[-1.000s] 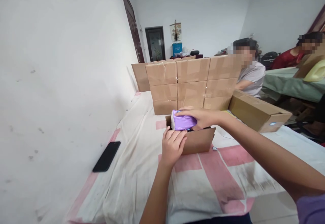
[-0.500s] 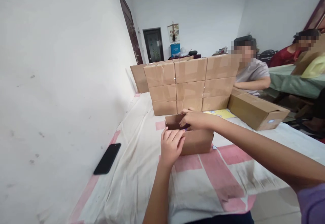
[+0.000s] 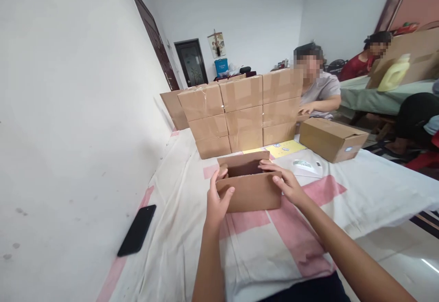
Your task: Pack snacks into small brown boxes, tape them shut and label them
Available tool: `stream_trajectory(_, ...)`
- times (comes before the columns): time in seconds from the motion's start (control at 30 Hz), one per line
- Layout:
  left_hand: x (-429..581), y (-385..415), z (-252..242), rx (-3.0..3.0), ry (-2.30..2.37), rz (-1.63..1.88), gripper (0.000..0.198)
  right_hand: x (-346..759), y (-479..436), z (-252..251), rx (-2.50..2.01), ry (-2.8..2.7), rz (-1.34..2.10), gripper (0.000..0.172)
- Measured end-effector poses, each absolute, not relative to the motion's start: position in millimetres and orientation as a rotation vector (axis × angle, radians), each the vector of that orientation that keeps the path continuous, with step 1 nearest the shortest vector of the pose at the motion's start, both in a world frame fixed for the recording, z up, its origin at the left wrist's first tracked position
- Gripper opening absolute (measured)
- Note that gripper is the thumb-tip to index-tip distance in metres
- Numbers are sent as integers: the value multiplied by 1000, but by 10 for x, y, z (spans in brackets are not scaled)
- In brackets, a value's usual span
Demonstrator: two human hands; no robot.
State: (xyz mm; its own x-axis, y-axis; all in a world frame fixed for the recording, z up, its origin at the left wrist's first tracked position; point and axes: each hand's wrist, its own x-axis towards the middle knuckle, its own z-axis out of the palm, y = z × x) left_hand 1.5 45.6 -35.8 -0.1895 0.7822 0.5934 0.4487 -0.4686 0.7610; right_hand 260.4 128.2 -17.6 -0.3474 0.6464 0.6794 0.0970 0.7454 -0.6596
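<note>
A small brown cardboard box (image 3: 249, 194) stands on the cloth-covered table in front of me, its top open and its inside dark. My left hand (image 3: 219, 194) grips its left end, thumb on the near wall and fingers over the edge. At the other end, my right hand (image 3: 284, 181) holds the box with the thumb at the near corner and the fingers across the top edge. What lies inside the box cannot be made out.
Behind stands a wall of stacked taped cartons (image 3: 242, 121). To the right are a longer carton (image 3: 332, 140), a white plastic device (image 3: 307, 168) and a yellow printed sheet (image 3: 286, 149). A black phone (image 3: 137, 230) lies left by the wall. A person (image 3: 320, 87) sits beyond the cartons.
My right hand has come out of the box's opening to its right end. My left hand has shifted to the left end. The view has turned right, uncovering the white device.
</note>
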Motion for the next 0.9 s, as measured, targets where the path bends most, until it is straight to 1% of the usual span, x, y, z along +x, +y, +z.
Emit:
stream_trajectory(0.13, 84, 458, -431, 1596, 1537, 1712, 49, 2485, 1274, -316, -637, -1739, 730, 37)
stream_trajectory(0.2, 124, 482, -443, 1514, 1587, 1741, 49, 2457, 1302, -364, -657, -1650, 741, 45)
stream_trajectory(0.27, 156, 523, -435, 1483, 1580, 1818, 48, 2449, 1341, -401, -703, -1584, 750, 58)
stream_trajectory(0.33, 165, 574, -411, 1492, 1607, 1861, 51, 2455, 1382, -416, -739, -1563, 819, 69)
stream_trajectory(0.43, 116, 651, -358, 1556, 1722, 1744, 63, 2479, 1434, -392, -744, -1604, 956, 72)
stream_trajectory(0.57, 12, 731, -308, 1691, 1682, 1550, 68, 2501, 1478, -360, -740, -1637, 974, 70)
stream_trajectory(0.67, -33, 756, -307, 1773, 1682, 1601, 68, 2498, 1492, -396, -770, -1605, 898, 66)
stream_trajectory(0.7, -35, 753, -304, 1798, 1701, 1616, 65, 2496, 1495, -415, -779, -1603, 858, 60)
stream_trajectory(0.8, 27, 709, -241, 1908, 1818, 1532, 50, 2495, 1510, -474, -785, -1648, 711, 32)
stream_trajectory(0.83, 77, 687, -202, 1962, 1901, 1472, 48, 2497, 1516, -488, -778, -1670, 669, 26)
stream_trajectory(0.9, 219, 649, -117, 2082, 2128, 1334, 42, 2503, 1521, -499, -761, -1704, 620, 23)
